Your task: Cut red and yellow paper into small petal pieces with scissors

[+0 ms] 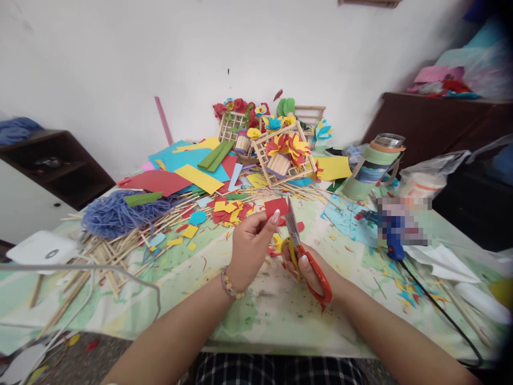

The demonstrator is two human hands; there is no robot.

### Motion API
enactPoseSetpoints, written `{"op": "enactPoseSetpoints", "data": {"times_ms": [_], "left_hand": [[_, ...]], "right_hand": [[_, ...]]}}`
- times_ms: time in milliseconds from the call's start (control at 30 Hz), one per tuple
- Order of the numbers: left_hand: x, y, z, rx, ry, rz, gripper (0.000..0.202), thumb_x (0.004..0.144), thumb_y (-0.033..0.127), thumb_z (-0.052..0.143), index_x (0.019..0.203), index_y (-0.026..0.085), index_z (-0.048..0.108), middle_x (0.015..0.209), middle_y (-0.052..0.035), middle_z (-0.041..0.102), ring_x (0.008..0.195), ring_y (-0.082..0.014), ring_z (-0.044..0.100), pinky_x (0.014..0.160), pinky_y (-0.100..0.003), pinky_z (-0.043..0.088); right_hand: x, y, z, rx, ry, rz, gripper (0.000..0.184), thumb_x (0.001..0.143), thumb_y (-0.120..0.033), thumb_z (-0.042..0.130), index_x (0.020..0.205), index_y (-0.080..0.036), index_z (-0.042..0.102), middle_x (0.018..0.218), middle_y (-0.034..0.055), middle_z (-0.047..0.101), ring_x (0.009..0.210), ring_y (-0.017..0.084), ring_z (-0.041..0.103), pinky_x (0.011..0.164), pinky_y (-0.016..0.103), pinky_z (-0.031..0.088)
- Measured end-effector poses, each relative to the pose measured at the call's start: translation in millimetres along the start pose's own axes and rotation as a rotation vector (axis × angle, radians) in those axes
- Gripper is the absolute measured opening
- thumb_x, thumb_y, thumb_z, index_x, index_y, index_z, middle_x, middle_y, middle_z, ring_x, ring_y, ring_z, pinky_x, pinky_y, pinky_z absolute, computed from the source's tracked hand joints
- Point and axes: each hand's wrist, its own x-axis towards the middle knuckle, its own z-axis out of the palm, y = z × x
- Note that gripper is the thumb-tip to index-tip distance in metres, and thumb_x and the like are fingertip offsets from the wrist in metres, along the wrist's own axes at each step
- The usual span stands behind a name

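Note:
Between the thumb and fingers of my left hand (pixel 253 240) is a small piece of red paper (pixel 276 207). My right hand (pixel 316 267) grips a pair of scissors (pixel 316 275) with red and yellow handles, its blades pointing away from me and lying against the right edge of the red paper. Whether the blades are parted is hard to make out. Just beyond my left hand lies a heap of red and yellow paper pieces (pixel 232 211). A yellow and red paper flower (pixel 276 244) shows partly behind the scissors.
Stick lattices with paper flowers (pixel 284 155) stand at the back. Purple yarn (pixel 120 214) and wooden sticks (pixel 108 256) spread on the left. To the right are a green bottle (pixel 371 170) and a blue glue gun (pixel 395 238) with a black cord. Coloured sheets (pixel 160 182) lie back left.

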Motion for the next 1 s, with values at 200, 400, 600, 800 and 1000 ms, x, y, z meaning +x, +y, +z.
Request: {"op": "enactPoseSetpoints", "data": {"times_ms": [200, 400, 600, 800, 1000], "left_hand": [[1.6, 1.7, -1.6, -0.013, -0.006, -0.001, 0.044, 0.084, 0.055, 0.075, 0.062, 0.018, 0.063, 0.058, 0.0013, 0.057, 0.054, -0.0101, 0.046, 0.052, -0.024, 0.039], [2.6, 2.1, -1.1, -0.061, 0.024, -0.015, 0.043, 0.08, 0.057, 0.078, 0.065, 0.018, 0.067, 0.06, 0.0012, 0.058, 0.054, -0.0101, 0.047, 0.052, -0.024, 0.041], [3.0, -0.6, -1.4, -0.059, 0.013, -0.008, 0.041, 0.081, 0.055, 0.078, 0.067, 0.019, 0.067, 0.06, 0.0019, 0.058, 0.054, -0.0097, 0.046, 0.052, -0.023, 0.041], [0.7, 0.0, -2.4, 0.013, -0.038, 0.053, 0.04, 0.086, 0.05, 0.074, 0.063, 0.019, 0.062, 0.058, 0.0017, 0.056, 0.054, -0.0106, 0.046, 0.052, -0.025, 0.038], [1.2, -0.1, -2.9, 0.044, -0.062, 0.065, 0.044, 0.088, 0.052, 0.073, 0.06, 0.02, 0.059, 0.058, 0.0013, 0.056, 0.053, -0.0112, 0.046, 0.052, -0.026, 0.038]], "right_hand": [[0.1, 0.5, -1.6, -0.012, -0.007, -0.003, 0.064, 0.095, -0.085, 0.037, 0.087, -0.022, 0.048, 0.075, 0.0004, 0.047, 0.063, 0.016, 0.041, 0.055, 0.029, 0.039], [0.0, -2.5, -1.9, -0.027, -0.003, -0.01, 0.063, 0.096, -0.084, 0.038, 0.088, -0.022, 0.048, 0.078, 0.0015, 0.047, 0.065, 0.017, 0.041, 0.055, 0.029, 0.04], [0.9, -9.7, -1.8, -0.038, -0.002, -0.022, 0.061, 0.098, -0.081, 0.036, 0.09, -0.022, 0.048, 0.08, 0.0023, 0.046, 0.068, 0.017, 0.042, 0.055, 0.029, 0.04], [0.8, -11.8, -3.4, -0.023, -0.042, -0.033, 0.062, 0.097, -0.083, 0.035, 0.09, -0.022, 0.048, 0.08, 0.0012, 0.046, 0.068, 0.018, 0.041, 0.059, 0.031, 0.037], [1.6, -13.8, -4.0, -0.023, -0.031, -0.027, 0.063, 0.097, -0.083, 0.035, 0.089, -0.022, 0.047, 0.078, 0.0012, 0.047, 0.068, 0.018, 0.042, 0.06, 0.031, 0.036]]}}
